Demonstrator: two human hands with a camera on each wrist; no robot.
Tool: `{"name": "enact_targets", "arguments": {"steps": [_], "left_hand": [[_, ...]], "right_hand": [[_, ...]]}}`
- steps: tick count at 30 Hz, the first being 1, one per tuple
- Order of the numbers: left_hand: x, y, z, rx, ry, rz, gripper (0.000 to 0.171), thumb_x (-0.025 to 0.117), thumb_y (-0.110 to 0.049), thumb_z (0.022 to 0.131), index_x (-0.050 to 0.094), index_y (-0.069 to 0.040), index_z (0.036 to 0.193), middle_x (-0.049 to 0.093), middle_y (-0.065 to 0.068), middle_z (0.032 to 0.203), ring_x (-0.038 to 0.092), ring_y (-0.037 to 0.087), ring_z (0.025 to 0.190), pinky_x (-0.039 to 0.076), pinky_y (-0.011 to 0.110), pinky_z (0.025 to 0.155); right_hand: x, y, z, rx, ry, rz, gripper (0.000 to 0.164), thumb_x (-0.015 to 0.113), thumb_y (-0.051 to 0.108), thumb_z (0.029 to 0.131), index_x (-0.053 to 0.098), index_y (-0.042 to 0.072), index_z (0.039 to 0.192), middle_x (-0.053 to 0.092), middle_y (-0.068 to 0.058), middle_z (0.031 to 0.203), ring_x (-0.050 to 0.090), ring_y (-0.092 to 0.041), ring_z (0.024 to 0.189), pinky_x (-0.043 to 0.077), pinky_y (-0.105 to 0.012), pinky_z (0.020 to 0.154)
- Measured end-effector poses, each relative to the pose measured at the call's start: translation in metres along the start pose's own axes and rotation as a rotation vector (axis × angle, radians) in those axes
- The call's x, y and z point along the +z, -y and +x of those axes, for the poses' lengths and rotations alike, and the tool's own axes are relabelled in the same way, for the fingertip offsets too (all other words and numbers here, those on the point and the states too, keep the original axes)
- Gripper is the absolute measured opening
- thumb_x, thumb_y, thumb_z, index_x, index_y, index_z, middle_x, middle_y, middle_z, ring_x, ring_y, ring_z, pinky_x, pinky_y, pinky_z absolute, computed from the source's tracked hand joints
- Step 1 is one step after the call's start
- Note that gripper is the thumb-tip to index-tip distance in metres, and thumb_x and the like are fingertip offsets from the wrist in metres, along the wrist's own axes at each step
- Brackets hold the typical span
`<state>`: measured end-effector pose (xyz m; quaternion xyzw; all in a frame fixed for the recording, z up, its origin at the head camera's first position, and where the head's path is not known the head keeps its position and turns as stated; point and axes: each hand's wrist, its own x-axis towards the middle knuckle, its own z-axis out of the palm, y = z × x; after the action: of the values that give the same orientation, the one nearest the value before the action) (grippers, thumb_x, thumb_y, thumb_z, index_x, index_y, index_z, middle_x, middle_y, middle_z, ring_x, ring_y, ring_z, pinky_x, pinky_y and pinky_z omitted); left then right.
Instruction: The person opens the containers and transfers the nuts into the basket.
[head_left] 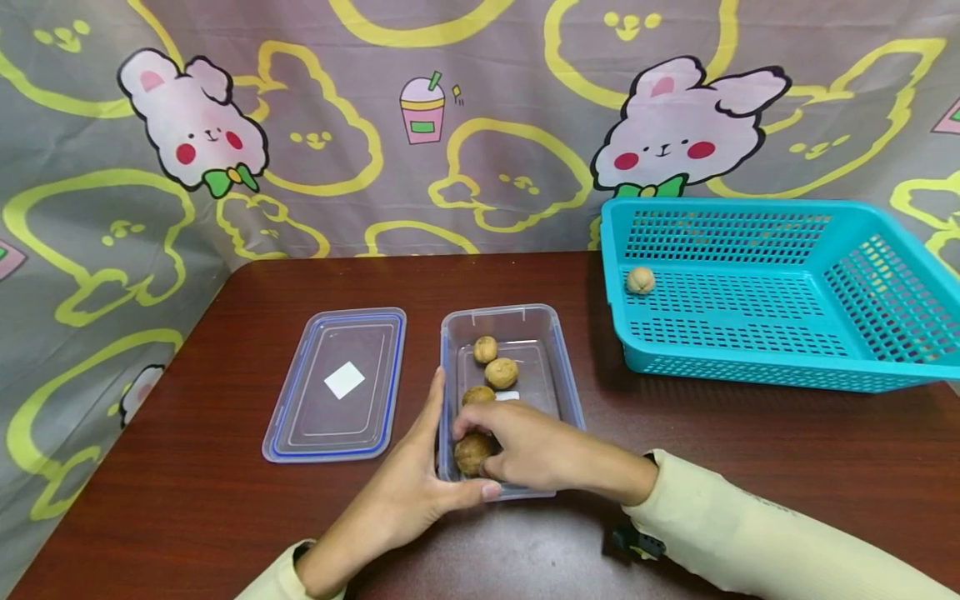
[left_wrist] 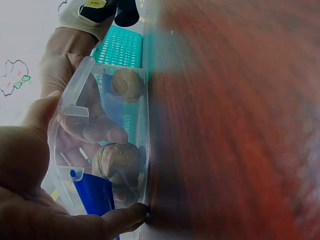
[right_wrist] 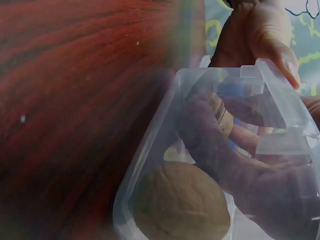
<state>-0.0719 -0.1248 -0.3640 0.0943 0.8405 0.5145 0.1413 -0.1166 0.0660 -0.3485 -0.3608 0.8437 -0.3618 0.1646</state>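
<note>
Several brown walnuts [head_left: 502,373] lie inside a clear plastic box [head_left: 567,367] in the middle of the table. My right hand [head_left: 536,446] reaches into the box's near end. Its thumb and curled fingers hold a walnut [head_left: 474,452] by the near left corner, which also shows through the wall in the left wrist view. My left hand [head_left: 408,483] rests against that outer corner, fingers straight along the left wall and thumb across the front. In the right wrist view another walnut [right_wrist: 182,205] sits large behind the clear wall.
A clear lid [head_left: 300,425] with a blue seal and a white label [head_left: 345,380] lies flat left of the box. On the right stands a turquoise basket [head_left: 738,354] with one pale walnut [head_left: 641,281] in it. A patterned curtain [head_left: 300,225] hangs behind the table.
</note>
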Motion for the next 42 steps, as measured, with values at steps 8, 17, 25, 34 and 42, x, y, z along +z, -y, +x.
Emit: {"name": "enact_targets", "arguments": {"steps": [8, 17, 25, 34, 42], "left_hand": [[0.000, -0.001, 0.000, -0.004, 0.000, 0.005, 0.139, 0.094, -0.035, 0.079, -0.011, -0.024, 0.169, 0.012, 0.014, 0.176, 0.026, 0.034, 0.158, 0.020, 0.062, 0.128], [0.001, 0.001, 0.001, 0.001, 0.004, -0.018, 0.138, 0.094, -0.032, 0.079, -0.010, -0.023, 0.169, 0.015, 0.014, 0.175, 0.027, 0.032, 0.158, 0.019, 0.060, 0.129], [0.000, 0.000, 0.001, 0.013, 0.006, -0.019, 0.138, 0.094, -0.032, 0.079, -0.011, -0.023, 0.169, 0.012, 0.013, 0.176, 0.027, 0.033, 0.158, 0.021, 0.061, 0.128], [0.001, 0.000, 0.000, 0.007, -0.002, -0.011, 0.139, 0.094, -0.032, 0.078, -0.011, -0.024, 0.169, 0.010, 0.014, 0.176, 0.037, 0.033, 0.152, 0.030, 0.059, 0.124], [0.001, 0.000, 0.000, 0.005, -0.011, -0.013, 0.140, 0.095, -0.031, 0.077, -0.010, -0.024, 0.169, 0.014, 0.014, 0.176, 0.034, 0.032, 0.154, 0.024, 0.061, 0.127]], "right_hand": [[0.002, 0.000, 0.002, -0.007, -0.009, -0.024, 0.031, 0.075, -0.007, 0.078, 0.070, 0.012, 0.102, 0.065, 0.005, 0.092, 0.053, -0.006, 0.083, 0.047, -0.022, 0.077], [-0.003, 0.000, 0.001, -0.004, -0.013, 0.028, 0.033, 0.068, -0.009, 0.079, 0.071, 0.010, 0.105, 0.067, 0.005, 0.094, 0.058, -0.007, 0.087, 0.052, -0.024, 0.081], [-0.015, -0.001, -0.002, -0.008, -0.012, 0.101, 0.028, 0.071, -0.005, 0.085, 0.072, 0.011, 0.108, 0.070, 0.006, 0.093, 0.059, -0.004, 0.086, 0.054, -0.026, 0.083], [-0.032, 0.002, -0.008, 0.024, -0.033, 0.106, 0.024, 0.072, 0.003, 0.090, 0.073, 0.012, 0.112, 0.071, 0.007, 0.097, 0.060, -0.007, 0.092, 0.051, -0.028, 0.087], [-0.059, 0.006, -0.019, 0.062, -0.095, 0.124, 0.029, 0.069, 0.004, 0.091, 0.074, 0.015, 0.118, 0.073, 0.001, 0.117, 0.063, -0.017, 0.105, 0.058, -0.037, 0.090]]}}
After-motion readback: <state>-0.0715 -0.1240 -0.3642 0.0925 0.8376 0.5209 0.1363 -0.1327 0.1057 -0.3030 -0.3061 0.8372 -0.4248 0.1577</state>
